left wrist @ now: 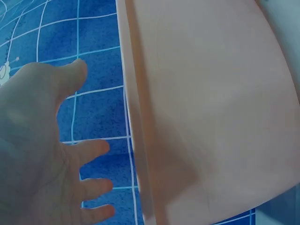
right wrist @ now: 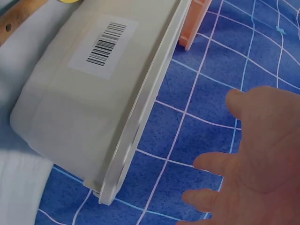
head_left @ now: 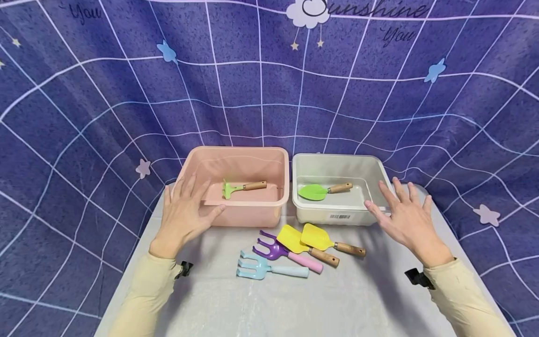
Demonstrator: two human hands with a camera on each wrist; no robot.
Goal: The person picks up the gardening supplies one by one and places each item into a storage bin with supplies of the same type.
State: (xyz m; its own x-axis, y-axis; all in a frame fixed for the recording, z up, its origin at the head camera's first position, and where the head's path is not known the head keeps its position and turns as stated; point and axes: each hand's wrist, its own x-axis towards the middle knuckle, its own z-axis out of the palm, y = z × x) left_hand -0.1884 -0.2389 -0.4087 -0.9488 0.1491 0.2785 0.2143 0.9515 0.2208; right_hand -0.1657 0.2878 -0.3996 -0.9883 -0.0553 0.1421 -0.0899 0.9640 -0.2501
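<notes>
My left hand [head_left: 184, 213], fingers spread, hovers by the near left corner of the pink bin [head_left: 244, 215]. In the left wrist view a gap shows between that hand [left wrist: 42, 126] and the bin's wall [left wrist: 211, 93]. A green hand rake [head_left: 242, 187] with a wooden handle lies inside this bin. My right hand [head_left: 406, 217], also spread, is at the near right corner of the white bin [head_left: 311, 214]. The right wrist view shows this hand [right wrist: 262, 154] apart from the bin's rim and holding nothing. Inside the white bin lies a green leaf-shaped trowel [head_left: 316, 192].
In front of the bins lie a light blue hand fork [head_left: 257, 267], a purple fork [head_left: 273, 250] with pink handle, and two yellow shovels [head_left: 292, 238] with wooden handles, partly overlapping. The pale tabletop [head_left: 261, 309] extends nearer me; a blue patterned curtain [head_left: 252, 93] hangs behind.
</notes>
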